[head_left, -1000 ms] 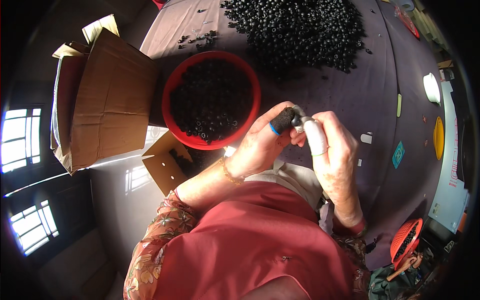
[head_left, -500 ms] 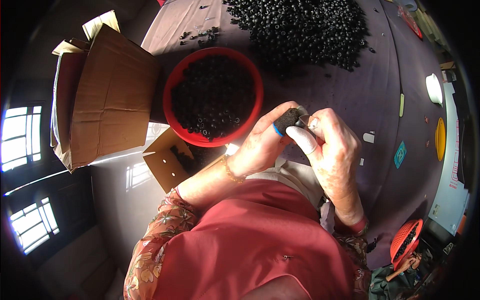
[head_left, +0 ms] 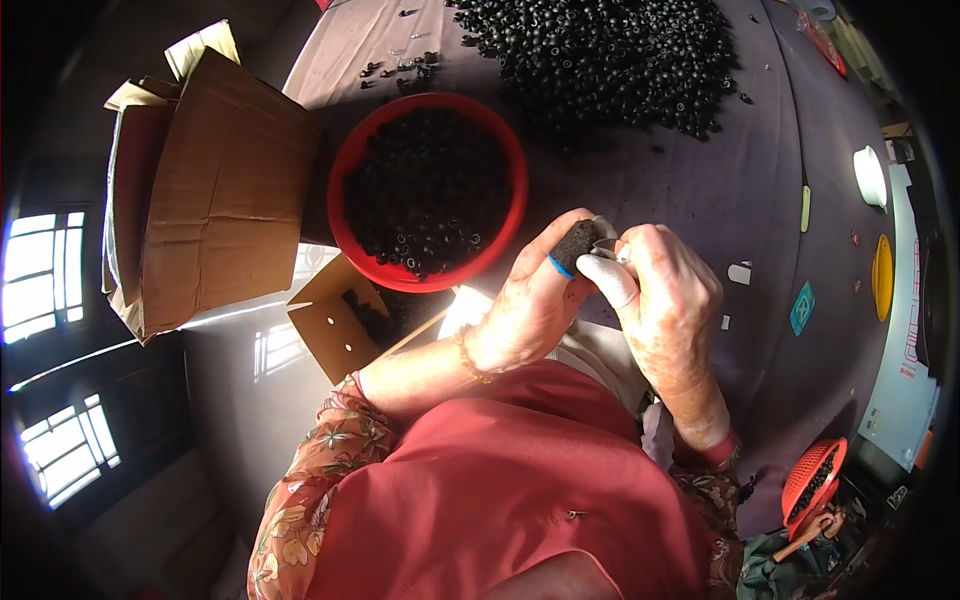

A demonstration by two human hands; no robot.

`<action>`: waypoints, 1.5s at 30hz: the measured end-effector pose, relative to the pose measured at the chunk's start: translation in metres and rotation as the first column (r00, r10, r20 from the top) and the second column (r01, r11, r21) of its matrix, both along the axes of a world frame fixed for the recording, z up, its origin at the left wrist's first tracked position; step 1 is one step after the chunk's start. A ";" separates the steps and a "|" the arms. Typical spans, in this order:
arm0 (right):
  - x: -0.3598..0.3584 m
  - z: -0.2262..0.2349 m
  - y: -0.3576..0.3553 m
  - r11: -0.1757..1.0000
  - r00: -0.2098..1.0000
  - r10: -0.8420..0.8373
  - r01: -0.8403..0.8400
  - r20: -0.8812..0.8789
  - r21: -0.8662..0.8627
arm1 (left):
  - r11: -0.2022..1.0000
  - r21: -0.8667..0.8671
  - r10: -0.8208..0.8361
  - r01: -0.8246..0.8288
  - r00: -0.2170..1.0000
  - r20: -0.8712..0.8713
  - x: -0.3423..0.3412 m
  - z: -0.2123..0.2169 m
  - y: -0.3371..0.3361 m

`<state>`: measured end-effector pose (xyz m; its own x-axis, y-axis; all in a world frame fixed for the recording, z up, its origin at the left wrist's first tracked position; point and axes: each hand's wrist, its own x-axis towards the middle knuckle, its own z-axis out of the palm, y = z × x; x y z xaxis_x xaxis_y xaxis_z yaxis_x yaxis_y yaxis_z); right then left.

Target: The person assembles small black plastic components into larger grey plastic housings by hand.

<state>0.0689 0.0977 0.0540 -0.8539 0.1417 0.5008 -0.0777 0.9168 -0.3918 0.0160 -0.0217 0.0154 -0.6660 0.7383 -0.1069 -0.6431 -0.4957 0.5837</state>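
My left hand (head_left: 525, 315) is closed, with a dark rough cover (head_left: 575, 247) edged in blue over its thumb. What its fingers hold is hidden behind that cover. Facing it, my right hand (head_left: 668, 300) is closed in a pinch, its thumb in a white finger cover (head_left: 608, 280). A small shiny piece shows between its fingertips, too small to name, right against the left thumb. Beyond my left hand stands a red basin (head_left: 518, 190) full of small black ring-like parts (head_left: 425, 190). A large pile of similar black parts (head_left: 610, 65) lies farther away on the table.
A tall cardboard box (head_left: 225, 200) stands at the left, with a smaller open carton (head_left: 335, 320) below the basin. On the right are a white bowl (head_left: 869, 177), a yellow dish (head_left: 882, 278), a blue packet (head_left: 801, 308) and a red basket (head_left: 812, 485) with black parts.
Both hands have shifted very slightly, and the left thumb cover has tilted a little. The pinch against the left thumb continues.
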 end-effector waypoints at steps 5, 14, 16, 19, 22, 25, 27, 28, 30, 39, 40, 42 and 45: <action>0.001 -0.001 -0.001 0.998 1.000 0.026 -0.026 0.014 0.059 | 0.998 0.067 0.004 -0.003 1.000 -0.022 0.001 -0.004 -0.001; 0.012 0.006 0.004 0.579 0.994 0.113 -0.060 0.007 -0.813 | 0.964 0.238 -0.123 0.115 0.992 0.021 -0.004 0.000 0.003; 0.013 0.010 0.005 0.586 0.990 0.110 0.009 0.091 -0.810 | 0.965 0.230 -0.142 0.125 0.988 0.058 -0.005 -0.001 0.002; 0.010 0.001 -0.003 0.426 0.996 0.087 -0.046 -0.010 -0.903 | 0.975 0.189 -0.146 0.121 0.982 0.122 -0.003 0.001 0.003; 0.006 -0.008 -0.008 0.766 0.999 0.002 0.028 0.046 -0.642 | 0.994 -0.055 -0.087 0.090 0.994 0.060 0.000 0.003 0.000; -0.002 -0.014 -0.014 0.828 0.998 0.037 -0.004 0.047 -0.560 | 0.963 -0.251 -0.111 0.099 0.993 -0.034 -0.006 -0.001 -0.013; -0.005 -0.026 -0.012 0.749 0.989 0.065 0.038 0.131 -0.661 | 0.912 -0.408 -0.209 0.035 0.897 -0.390 -0.014 -0.011 -0.028; -0.007 -0.031 -0.010 0.807 0.981 0.064 0.058 0.185 -0.587 | 0.862 -0.494 -0.179 -0.114 0.843 -0.507 -0.016 -0.016 -0.033; -0.008 -0.050 0.000 0.878 0.955 0.019 0.125 0.295 -0.462 | 0.742 -0.575 -0.213 -0.344 0.693 -0.689 -0.027 -0.022 -0.045; -0.050 -0.089 0.090 0.842 0.866 -0.384 0.471 0.320 -0.265 | 0.350 -0.182 -0.182 -0.919 0.124 -0.975 -0.090 -0.035 -0.091; -0.055 -0.089 0.092 0.841 0.867 -0.383 0.470 0.318 -0.268 | 0.350 -0.180 -0.184 -0.919 0.121 -0.975 -0.092 -0.036 -0.090; -0.065 -0.089 0.093 0.870 0.878 -0.334 0.426 0.342 -0.246 | 0.411 -0.216 -0.108 -0.886 0.188 -0.976 -0.095 -0.040 -0.089; -0.083 -0.106 0.086 0.901 0.958 -0.191 0.258 0.214 -0.348 | 0.439 -0.204 -0.040 -0.875 0.208 -0.977 -0.090 -0.042 -0.082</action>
